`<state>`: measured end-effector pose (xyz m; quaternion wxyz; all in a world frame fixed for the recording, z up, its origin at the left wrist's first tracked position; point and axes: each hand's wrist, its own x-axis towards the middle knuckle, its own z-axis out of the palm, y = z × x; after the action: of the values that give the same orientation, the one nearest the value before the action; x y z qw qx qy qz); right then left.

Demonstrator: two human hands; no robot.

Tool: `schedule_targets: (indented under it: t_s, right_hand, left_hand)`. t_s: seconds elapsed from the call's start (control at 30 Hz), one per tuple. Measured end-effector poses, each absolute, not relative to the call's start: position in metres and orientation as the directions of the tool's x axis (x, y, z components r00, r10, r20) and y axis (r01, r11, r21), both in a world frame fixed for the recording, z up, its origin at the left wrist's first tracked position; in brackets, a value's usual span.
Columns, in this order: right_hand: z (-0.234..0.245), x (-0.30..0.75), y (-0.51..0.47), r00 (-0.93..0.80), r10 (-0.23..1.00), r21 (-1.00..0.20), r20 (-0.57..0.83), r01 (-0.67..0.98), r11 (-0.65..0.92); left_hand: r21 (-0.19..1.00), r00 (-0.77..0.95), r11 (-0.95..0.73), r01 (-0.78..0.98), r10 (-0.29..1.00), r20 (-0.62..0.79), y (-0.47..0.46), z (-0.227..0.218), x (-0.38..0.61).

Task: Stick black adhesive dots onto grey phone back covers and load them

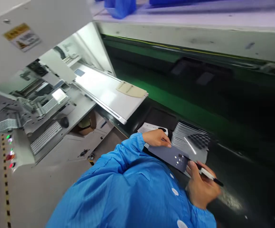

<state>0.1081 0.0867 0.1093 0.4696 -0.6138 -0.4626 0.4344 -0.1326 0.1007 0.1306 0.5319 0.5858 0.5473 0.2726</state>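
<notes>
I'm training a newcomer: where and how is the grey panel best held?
Probably pinch the grey panel by its plain end's edges, from the left hand side: it is thin and flat, and the pen is at the spotted end.

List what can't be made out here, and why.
Head view:
Gray panel: part of its upper edge, covered by the left hand.
Pen-like tool: part of its length, behind the right hand.
Yellow-and-white label: wording, blurred.
Blue container: upper part, cut off by the top edge.
</notes>
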Motion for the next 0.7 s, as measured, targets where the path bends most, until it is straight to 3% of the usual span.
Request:
schedule_targets:
  t_s: [0.1, 0.2, 0.3, 0.37, 0.47, 0.57, 0.7]
  right_hand:
    - [0.113, 0.098, 0.089, 0.265, 0.955, -0.985, -0.131, 0.076, -0.156]
    - [0.113, 0.095, 0.097, 0.313, 0.950, -1.000, 0.015, -0.011, 0.019]
    - [0.110, 0.100, 0.111, 0.333, 0.939, -0.983, 0.087, -0.127, 0.136]
    - [0.110, 0.100, 0.118, 0.231, 0.973, -0.981, 0.012, -0.187, 0.056]
    - [0.119, 0.091, 0.119, -0.116, 0.963, -0.940, -0.242, -0.216, -0.262]
    - [0.130, 0.074, 0.111, -0.263, 0.898, -0.891, -0.354, -0.198, -0.409]
    - [0.130, 0.062, 0.111, -0.228, 0.890, -0.873, -0.395, -0.208, -0.441]
  left_hand:
    - [0.934, 0.234, 0.182, 0.308, 0.937, -0.260, 0.097, 0.127, -0.139]
    - [0.947, 0.155, 0.207, 0.246, 0.956, -0.249, 0.090, 0.129, -0.142]
    - [0.962, -0.038, 0.195, 0.191, 0.981, -0.191, 0.084, 0.129, -0.139]
    - [0.970, -0.181, 0.114, 0.216, 0.981, -0.075, 0.084, 0.126, -0.132]
    - [0.902, -0.277, -0.070, 0.426, 0.939, 0.203, 0.087, 0.114, -0.117]
    - [0.728, -0.157, -0.220, 0.649, 0.898, 0.411, 0.084, 0.099, -0.099]
    - [0.602, 0.052, -0.400, 0.691, 0.859, 0.510, 0.071, 0.087, -0.078]
